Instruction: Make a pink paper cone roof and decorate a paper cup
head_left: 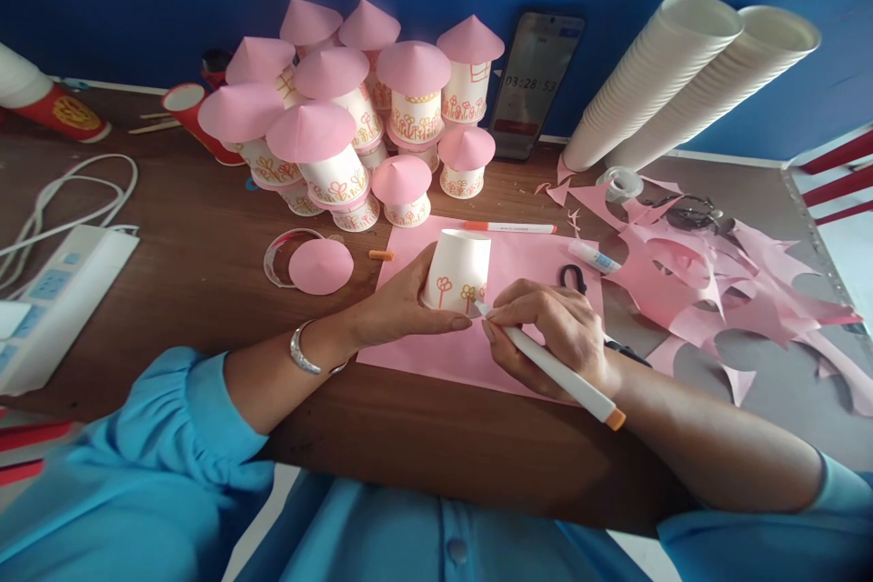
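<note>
My left hand (402, 298) is closed round a white paper cup (458, 259), turned upside down, with red and yellow flowers drawn on its side. In my right hand (552, 332) is a white marker pen (563, 375) with an orange end; its tip touches the cup near the flower stems. Both hands are over a sheet of pink paper (409, 350). A small orange pen cap (381, 255) lies at the sheet's left edge. Behind the cup lies a second marker (510, 227) with a red end. Black scissors (573, 278) are partly hidden by my right hand.
Several cup houses with pink cone roofs (413, 68) stand at the back. A pink cone (321, 266) lies beside a tape roll (276, 264). Pink scraps (675, 268), a glue stick (593, 256) and cup stacks (655, 73) occupy the right. A phone (536, 86) leans on the wall; a power strip (75, 300) is left.
</note>
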`<state>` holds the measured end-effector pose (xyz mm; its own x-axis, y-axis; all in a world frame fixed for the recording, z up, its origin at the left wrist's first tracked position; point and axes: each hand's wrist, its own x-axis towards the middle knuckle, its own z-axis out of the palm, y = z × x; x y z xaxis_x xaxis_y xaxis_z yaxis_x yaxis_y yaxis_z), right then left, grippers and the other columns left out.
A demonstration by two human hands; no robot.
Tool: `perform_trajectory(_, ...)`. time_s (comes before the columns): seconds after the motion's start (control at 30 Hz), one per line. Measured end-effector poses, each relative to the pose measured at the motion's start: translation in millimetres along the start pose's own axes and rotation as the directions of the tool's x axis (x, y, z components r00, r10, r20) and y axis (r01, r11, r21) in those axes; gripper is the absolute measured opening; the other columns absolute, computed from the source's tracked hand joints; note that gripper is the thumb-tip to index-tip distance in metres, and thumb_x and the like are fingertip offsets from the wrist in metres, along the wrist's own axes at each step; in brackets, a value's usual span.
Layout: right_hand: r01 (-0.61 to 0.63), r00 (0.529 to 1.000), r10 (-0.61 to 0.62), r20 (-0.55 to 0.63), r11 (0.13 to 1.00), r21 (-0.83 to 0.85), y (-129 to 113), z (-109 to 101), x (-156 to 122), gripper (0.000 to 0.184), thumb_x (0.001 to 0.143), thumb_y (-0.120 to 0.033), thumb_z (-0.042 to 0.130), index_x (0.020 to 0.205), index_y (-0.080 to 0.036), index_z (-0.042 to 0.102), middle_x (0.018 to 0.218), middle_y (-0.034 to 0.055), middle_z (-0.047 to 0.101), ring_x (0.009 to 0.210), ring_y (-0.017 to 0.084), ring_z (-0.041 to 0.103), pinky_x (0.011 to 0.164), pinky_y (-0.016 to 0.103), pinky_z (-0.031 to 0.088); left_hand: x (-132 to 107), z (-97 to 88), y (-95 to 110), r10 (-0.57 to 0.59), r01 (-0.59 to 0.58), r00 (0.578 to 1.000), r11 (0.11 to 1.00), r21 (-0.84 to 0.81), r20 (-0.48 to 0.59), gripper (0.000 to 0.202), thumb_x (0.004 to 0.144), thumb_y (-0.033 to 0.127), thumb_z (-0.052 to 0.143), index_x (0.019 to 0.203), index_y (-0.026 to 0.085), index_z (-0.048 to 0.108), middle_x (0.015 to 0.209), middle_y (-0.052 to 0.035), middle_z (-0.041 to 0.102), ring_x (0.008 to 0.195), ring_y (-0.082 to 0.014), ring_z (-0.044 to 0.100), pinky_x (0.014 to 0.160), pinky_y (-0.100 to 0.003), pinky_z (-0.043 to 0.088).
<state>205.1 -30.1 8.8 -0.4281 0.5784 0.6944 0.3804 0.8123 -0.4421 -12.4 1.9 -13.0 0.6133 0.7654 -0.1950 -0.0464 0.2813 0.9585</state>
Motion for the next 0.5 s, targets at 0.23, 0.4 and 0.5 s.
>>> perform_trajectory(0.23, 0.002, 0.999, 0.002, -0.041, 0.997, 0.083, 1, -7, 2, 0.02, 0.093, -0.011, 0.067, 0.107, -0.023, 0.06, 0.079, 0.0021, 0.069, 0.067, 0.018, 0.07, 0.053, 0.028, 0.055, -1, -2.1, -2, -0.034, 0.034, 0.999, 0.999, -0.004, -0.03, 0.074, 0.07, 0.037, 0.095, 0.128, 0.023, 0.052, 0.111, -0.006, 0.067, 0.099, -0.0233, 0.066, 0.078, -0.033, 0.054)
perform_trajectory(0.4, -0.007, 0.99, 0.008, -0.139, 1.0, 0.005, 13, -5, -7, 0.015, 0.101, -0.021, 0.063, 0.116, -0.025, 0.063, 0.085, 0.0034, 0.067, 0.068, 0.019, 0.066, 0.054, 0.032, 0.054, -1, -5.8, -8, 0.019, -0.013, 0.999, 0.989, -0.145, 0.038, 0.073, 0.071, 0.03, 0.094, 0.131, 0.024, 0.054, 0.118, -0.0089, 0.071, 0.11, -0.0266, 0.07, 0.089, -0.038, 0.056)
perform_trajectory(0.5, -0.084, 0.982, 0.078, -0.172, 0.996, -0.028, 18, -1, -11, 0.01, 0.102, -0.021, 0.064, 0.111, -0.026, 0.066, 0.079, -0.0005, 0.067, 0.06, 0.014, 0.062, 0.052, 0.028, 0.047, -1, -7.1, -9, 0.058, -0.046, 0.997, 0.978, -0.201, 0.053, 0.074, 0.072, 0.028, 0.093, 0.135, 0.025, 0.055, 0.121, -0.009, 0.072, 0.111, -0.0259, 0.07, 0.093, -0.039, 0.056)
